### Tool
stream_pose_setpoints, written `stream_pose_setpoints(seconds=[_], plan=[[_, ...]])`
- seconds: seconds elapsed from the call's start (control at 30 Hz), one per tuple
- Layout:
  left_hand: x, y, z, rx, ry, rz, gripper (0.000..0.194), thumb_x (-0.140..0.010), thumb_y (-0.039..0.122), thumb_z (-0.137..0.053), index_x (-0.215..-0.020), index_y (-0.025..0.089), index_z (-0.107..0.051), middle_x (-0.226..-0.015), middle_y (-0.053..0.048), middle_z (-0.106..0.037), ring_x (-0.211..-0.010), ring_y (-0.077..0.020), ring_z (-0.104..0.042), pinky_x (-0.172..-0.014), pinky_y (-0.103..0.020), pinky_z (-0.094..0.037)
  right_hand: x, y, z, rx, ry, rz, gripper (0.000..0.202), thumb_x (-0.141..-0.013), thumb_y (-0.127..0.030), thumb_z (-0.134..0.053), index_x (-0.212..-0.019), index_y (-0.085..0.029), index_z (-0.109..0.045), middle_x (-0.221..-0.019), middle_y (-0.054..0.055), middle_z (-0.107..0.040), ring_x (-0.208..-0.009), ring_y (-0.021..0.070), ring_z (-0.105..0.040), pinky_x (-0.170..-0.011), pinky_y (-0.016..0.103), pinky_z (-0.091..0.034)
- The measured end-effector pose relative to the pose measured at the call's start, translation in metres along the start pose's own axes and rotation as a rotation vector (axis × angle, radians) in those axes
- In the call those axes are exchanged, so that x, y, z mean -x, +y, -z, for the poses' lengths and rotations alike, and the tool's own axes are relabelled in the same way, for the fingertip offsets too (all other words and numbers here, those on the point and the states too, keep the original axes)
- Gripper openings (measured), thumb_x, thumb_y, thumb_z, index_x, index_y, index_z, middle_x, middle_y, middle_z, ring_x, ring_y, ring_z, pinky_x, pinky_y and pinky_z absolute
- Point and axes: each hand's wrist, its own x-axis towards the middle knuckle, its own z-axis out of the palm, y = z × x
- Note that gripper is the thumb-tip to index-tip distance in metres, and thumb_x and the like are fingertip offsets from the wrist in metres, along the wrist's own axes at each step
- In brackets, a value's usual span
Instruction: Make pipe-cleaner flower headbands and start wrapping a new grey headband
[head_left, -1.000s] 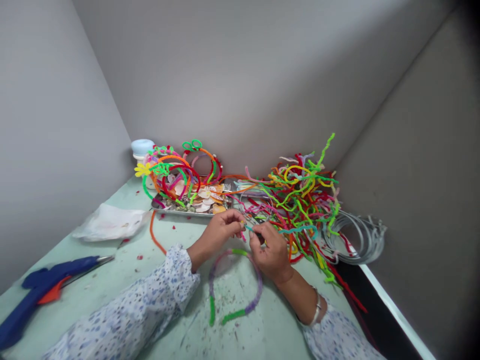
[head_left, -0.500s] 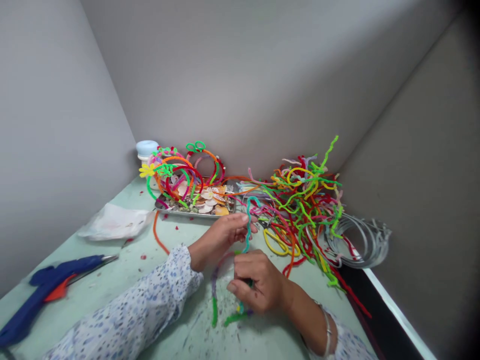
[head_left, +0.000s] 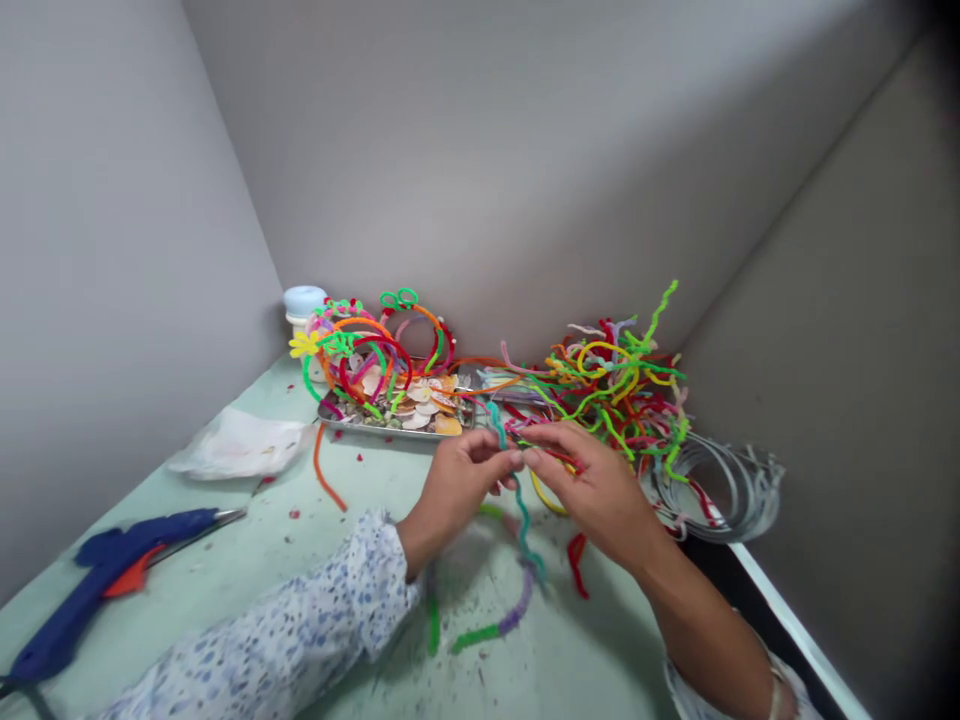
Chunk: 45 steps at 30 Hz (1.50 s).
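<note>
A wavy teal pipe cleaner [head_left: 523, 515] hangs between my hands above the table, its lower end blurred. My left hand [head_left: 469, 475] pinches it near the upper part between thumb and fingers. At the same spot, the thumb and fingertips of my right hand [head_left: 589, 480] close on it from the other side, nearly touching the left thumb. Below, a curved hair band [head_left: 517, 608] wrapped in green and purple fuzzy wire lies on the table, partly hidden by my left hand and the teal strand.
A metal tray [head_left: 390, 432] holds shells, with colourful wrapped hair bands [head_left: 360, 345] over it. Right of it lie tangled pipe cleaners [head_left: 622, 380] and bare metal hoops [head_left: 739, 490]. A blue glue gun [head_left: 112, 565], plastic bag [head_left: 240, 445] and lidded container [head_left: 304, 305] are on the left.
My right hand has risen from over the hair band to meet my left hand at the teal pipe cleaner. More of the strand now hangs below my fingers, and the hair band is more exposed.
</note>
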Motion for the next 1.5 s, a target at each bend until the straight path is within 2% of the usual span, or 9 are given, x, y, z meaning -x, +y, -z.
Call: stream_pose_setpoints(seconds=[0.17,0.3,0.43,0.57,0.8,1.07,1.23,1.33,1.5], plan=[[0.019,-0.004,-0.018,-0.036,-0.156,-0.008,0.016,-0.075,0.031,-0.062,-0.072,0.014,-0.063,-0.06,0.0,-0.059,-0.053,-0.0104,-0.054,-0.052,-0.023,-0.042,0.006,-0.013,-0.006,-0.114,0.024,-0.158,0.012,-0.079,-0.029,-0.06,-0.085,-0.021,-0.067,-0.081,0.002,-0.068,-0.074,0.0173,-0.063,-0.071,0.031,-0.05],[0.019,0.005,-0.015,0.033,-0.287,0.058,0.02,-0.072,0.033,-0.066,-0.079,0.015,-0.063,-0.068,-0.001,-0.06,-0.059,-0.0123,-0.057,-0.056,-0.024,-0.044,0.004,-0.01,0.001,-0.395,-0.012,-0.323,0.015,-0.081,-0.033,-0.059,-0.079,-0.019,-0.064,-0.069,0.0,-0.065,-0.065,0.0146,-0.06,-0.062,0.027,-0.049],[0.014,0.018,-0.006,0.135,-0.265,0.106,0.022,-0.075,0.033,-0.064,-0.09,0.016,-0.064,-0.081,-0.003,-0.062,-0.062,-0.0098,-0.055,-0.058,-0.023,-0.04,0.0,-0.004,0.011,-0.684,-0.039,-0.383,0.017,-0.082,-0.035,-0.058,-0.077,-0.018,-0.061,-0.068,0.001,-0.062,-0.062,0.0135,-0.058,-0.06,0.027,-0.048],[0.011,0.026,-0.001,0.392,-0.313,0.178,0.018,-0.08,0.031,-0.059,-0.086,0.014,-0.064,-0.084,-0.006,-0.063,-0.062,-0.008,-0.053,-0.058,-0.021,-0.038,0.0,-0.003,0.009,-0.834,-0.081,-0.423,0.017,-0.08,-0.034,-0.06,-0.078,-0.018,-0.06,-0.069,0.002,-0.062,-0.059,0.013,-0.056,-0.058,0.027,-0.048],[0.007,0.027,0.003,0.584,-0.252,0.351,0.015,-0.076,0.028,-0.064,-0.076,0.013,-0.061,-0.069,0.0,-0.056,-0.055,-0.0044,-0.049,-0.054,-0.018,-0.036,0.003,0.0,0.006,-0.625,-0.193,-0.341,0.014,-0.082,-0.032,-0.058,-0.078,-0.018,-0.063,-0.068,0.0,-0.06,-0.061,0.0121,-0.053,-0.058,0.025,-0.044],[0.007,0.035,0.004,0.048,-0.134,0.046,0.014,-0.073,0.026,-0.064,-0.075,0.013,-0.059,-0.059,0.003,-0.052,-0.054,-0.0069,-0.046,-0.053,-0.021,-0.034,0.002,-0.011,0.011,-0.449,-0.268,-0.434,0.016,-0.083,-0.034,-0.054,-0.083,-0.019,-0.06,-0.063,-0.003,-0.055,-0.051,0.0085,-0.048,-0.049,0.021,-0.037],[0.008,0.037,0.003,-0.086,-0.072,-0.013,0.015,-0.072,0.024,-0.065,-0.08,0.014,-0.057,-0.064,0.003,-0.053,-0.057,-0.0076,-0.046,-0.054,-0.022,-0.035,0.005,-0.008,0.005,-0.366,-0.293,-0.455,0.015,-0.082,-0.032,-0.055,-0.076,-0.019,-0.059,-0.06,-0.004,-0.054,-0.048,0.008,-0.045,-0.046,0.02,-0.036],[0.008,0.036,0.004,-0.003,-0.099,-0.002,0.022,-0.071,0.021,-0.066,-0.09,0.015,-0.057,-0.069,0.002,-0.055,-0.061,-0.0081,-0.049,-0.057,-0.022,-0.037,0.004,-0.008,0.005,-0.369,-0.281,-0.443,0.014,-0.082,-0.031,-0.054,-0.075,-0.019,-0.059,-0.06,-0.004,-0.054,-0.048,0.0079,-0.045,-0.046,0.02,-0.036],[0.009,0.033,0.005,0.321,-0.212,0.155,0.025,-0.073,0.022,-0.067,-0.095,0.013,-0.062,-0.07,0.001,-0.056,-0.061,-0.0069,-0.05,-0.057,-0.02,-0.034,0.002,-0.01,0.01,-0.449,-0.232,-0.438,0.014,-0.081,-0.029,-0.054,-0.072,-0.019,-0.058,-0.059,-0.004,-0.052,-0.048,0.0077,-0.043,-0.046,0.021,-0.035]])
